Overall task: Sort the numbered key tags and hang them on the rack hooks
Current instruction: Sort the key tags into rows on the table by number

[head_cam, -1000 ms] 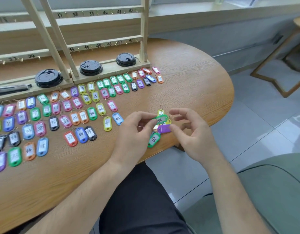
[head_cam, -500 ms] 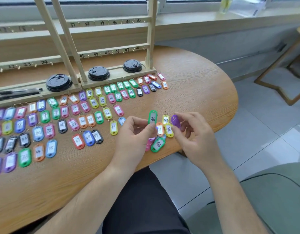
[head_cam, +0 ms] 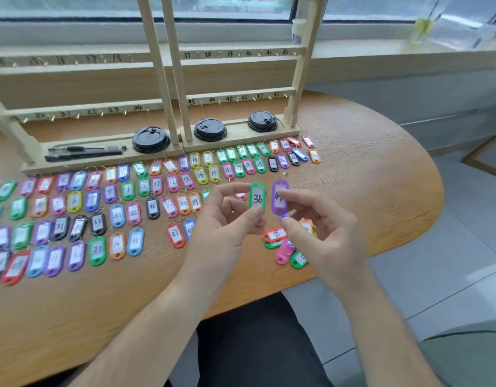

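Holding two key tags upright and side by side, we compare their numbers before placing them. Our left hand [head_cam: 227,227] pinches the lower end of the green tag marked 36 [head_cam: 257,198]. Our right hand [head_cam: 333,238] pinches the purple tag [head_cam: 280,196], whose number begins with 4 and is partly covered by a finger. Both labels face us so that they can be read. Beneath and between the hands a small heap of unsorted tags [head_cam: 276,234] lies on the table [head_cam: 380,191]. Left of the left hand, the sorted tags [head_cam: 153,208] lie in numbered rows. Beyond both hands stands the wooden rack [head_cam: 235,93]. The hooks in view carry no tags, so we judge that hanging has not yet begun.
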